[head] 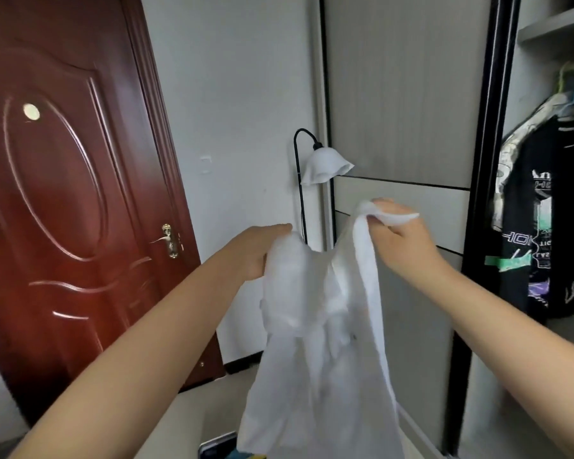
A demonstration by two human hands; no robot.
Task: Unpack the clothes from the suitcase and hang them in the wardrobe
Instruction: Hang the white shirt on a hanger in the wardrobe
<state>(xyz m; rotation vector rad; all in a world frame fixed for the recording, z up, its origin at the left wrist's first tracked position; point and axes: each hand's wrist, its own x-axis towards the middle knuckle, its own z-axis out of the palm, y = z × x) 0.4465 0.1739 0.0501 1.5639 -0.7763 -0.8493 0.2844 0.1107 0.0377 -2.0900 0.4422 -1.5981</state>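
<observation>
Gripping a white garment [312, 342], left hand [256, 253] and right hand [401, 240] curled.

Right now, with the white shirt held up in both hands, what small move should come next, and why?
Probably fetch a hanger: both hands, left and right, grip the shirt by its top, no hanger is in it, and the wardrobe with hung clothes stands open at right.

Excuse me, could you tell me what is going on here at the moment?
A person is holding up a white garment with both hands: the left hand grips one top edge, the right hand pinches the other. It is not yet hung. To the right, dark clothes hang in the open wardrobe.
</observation>
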